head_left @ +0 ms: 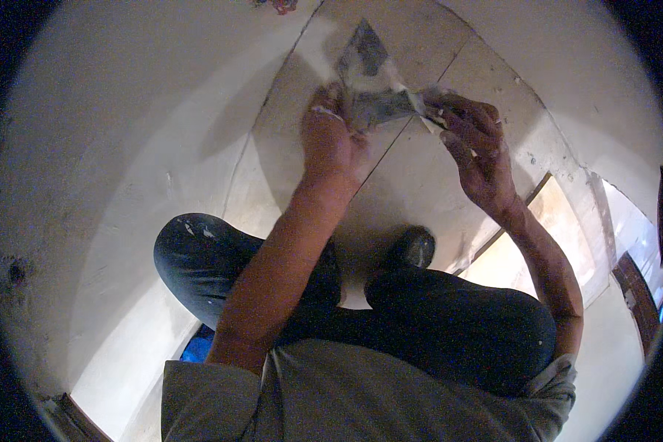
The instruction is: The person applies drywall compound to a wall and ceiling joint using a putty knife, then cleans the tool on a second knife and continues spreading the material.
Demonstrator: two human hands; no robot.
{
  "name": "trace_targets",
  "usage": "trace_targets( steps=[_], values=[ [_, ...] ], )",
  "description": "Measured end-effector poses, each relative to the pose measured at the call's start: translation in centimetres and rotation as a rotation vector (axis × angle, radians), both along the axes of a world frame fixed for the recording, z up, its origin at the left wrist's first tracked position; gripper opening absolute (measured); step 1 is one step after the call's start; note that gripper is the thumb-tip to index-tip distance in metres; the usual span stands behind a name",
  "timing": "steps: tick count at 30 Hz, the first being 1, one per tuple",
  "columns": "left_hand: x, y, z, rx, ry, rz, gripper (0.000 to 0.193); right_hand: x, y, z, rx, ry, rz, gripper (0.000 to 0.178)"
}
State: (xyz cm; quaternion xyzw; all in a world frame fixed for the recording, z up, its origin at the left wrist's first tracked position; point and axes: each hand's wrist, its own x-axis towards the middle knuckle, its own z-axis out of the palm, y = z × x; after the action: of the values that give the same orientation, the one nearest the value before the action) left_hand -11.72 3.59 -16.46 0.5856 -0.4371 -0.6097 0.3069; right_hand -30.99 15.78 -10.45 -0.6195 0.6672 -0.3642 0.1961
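Out in front of me, my left hand (330, 140) is closed on a wide scraper (366, 57). Its grey, roughly triangular blade points away from me and carries pale smears; its handle is hidden in the hand. My right hand (479, 140) grips a putty knife (384, 108), fingers bent around the handle end. That knife's blade reaches left toward my left hand and overlaps or touches the near edge of the scraper; I cannot tell which. White residue marks the fingers of both hands.
I am crouched, with my dark-trousered knees (206, 243) below my arms and a dark shoe (412, 247) between them. A pale, marked wall (125, 147) curves along the left. Jointed panels (390, 169) lie beyond my knees. A bright, brown-edged opening (552, 221) is at right.
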Motion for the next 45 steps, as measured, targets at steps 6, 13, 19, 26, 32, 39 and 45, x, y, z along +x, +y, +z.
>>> trace_targets(
  steps=[6, 13, 19, 26, 32, 39, 45],
  values=[
    [0.1, -4.8, 5.2, -0.792, -0.452, -0.423, 0.016, -3.3, 0.0, 1.3, 0.038, -0.04, -0.135, 0.023],
    [-1.8, -4.4, 6.9, -0.572, -0.491, -0.691, 0.031, -2.1, -1.9, 4.2, 0.115, 0.167, 0.199, 0.029],
    [-5.0, -6.7, 7.3, -0.638, -0.672, -0.877, 0.033, -0.7, -1.4, 0.9, 0.122, 0.001, 0.097, 0.021],
    [-8.8, -9.0, 3.3, -0.665, -1.051, -1.399, 0.028, 0.0, 0.7, -3.1, 0.354, -0.65, 0.062, 0.031],
    [-10.8, -8.9, 5.7, -0.405, -1.146, -1.362, 0.03, 1.5, 0.8, -2.4, 0.705, -1.085, -0.006, 0.048],
    [-3.8, -11.1, 11.6, -0.561, -1.132, -1.232, 0.028, -1.6, 0.4, -0.7, 0.75, -1.052, 0.165, 0.048],
    [4.0, -4.8, 17.7, -0.216, -1.032, -1.151, 0.024, -4.2, -3.7, 2.1, 0.252, -1.091, -0.121, 0.042]
  ],
)
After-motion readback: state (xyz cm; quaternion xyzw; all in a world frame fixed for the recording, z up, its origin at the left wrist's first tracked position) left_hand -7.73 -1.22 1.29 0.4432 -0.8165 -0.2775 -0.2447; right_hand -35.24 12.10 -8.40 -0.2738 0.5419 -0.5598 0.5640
